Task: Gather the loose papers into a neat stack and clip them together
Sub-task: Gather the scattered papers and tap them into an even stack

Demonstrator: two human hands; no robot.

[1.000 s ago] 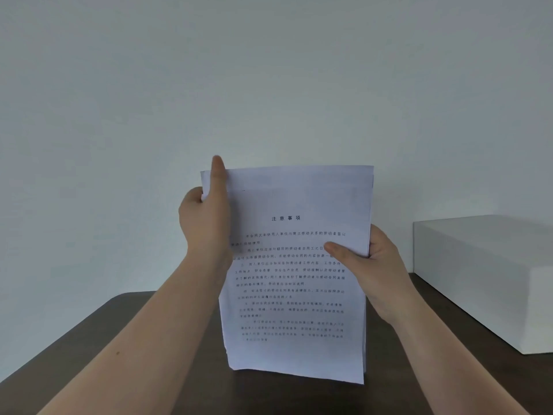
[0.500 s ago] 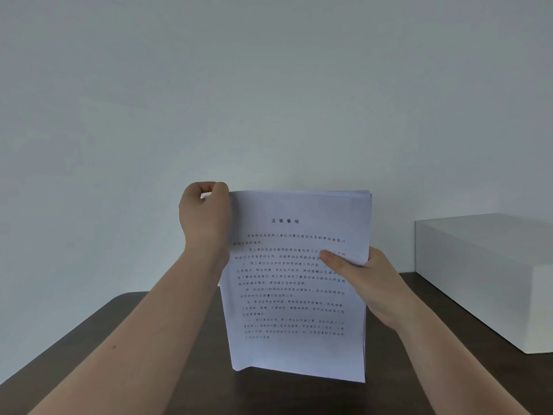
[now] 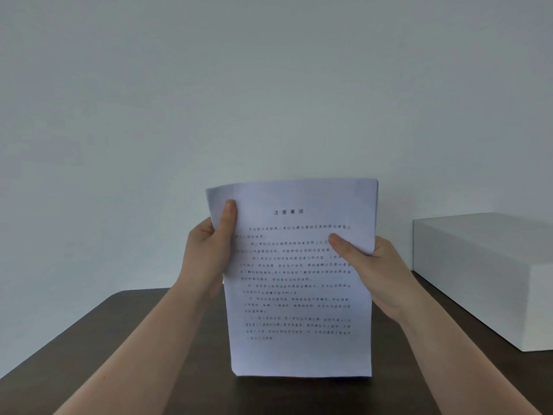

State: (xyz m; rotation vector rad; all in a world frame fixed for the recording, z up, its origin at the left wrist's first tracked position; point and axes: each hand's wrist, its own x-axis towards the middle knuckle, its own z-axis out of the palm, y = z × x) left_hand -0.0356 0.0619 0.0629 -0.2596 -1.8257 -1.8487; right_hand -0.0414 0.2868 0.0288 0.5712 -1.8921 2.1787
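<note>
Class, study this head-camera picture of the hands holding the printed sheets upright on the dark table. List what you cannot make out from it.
- Any clip: none in view; the white printed paper stack hides the table behind it.
- Sheet count: edges too thin to tell.
- Printed text: too small and blurred to read.
- Fingers of the left hand and right hand: behind the stack.
- White rectangular box: cut off by the right edge.

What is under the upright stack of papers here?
The stack of papers, gripped by the left hand and right hand, stands on edge on the dark table. Whatever lies behind the sheets is covered.
</note>
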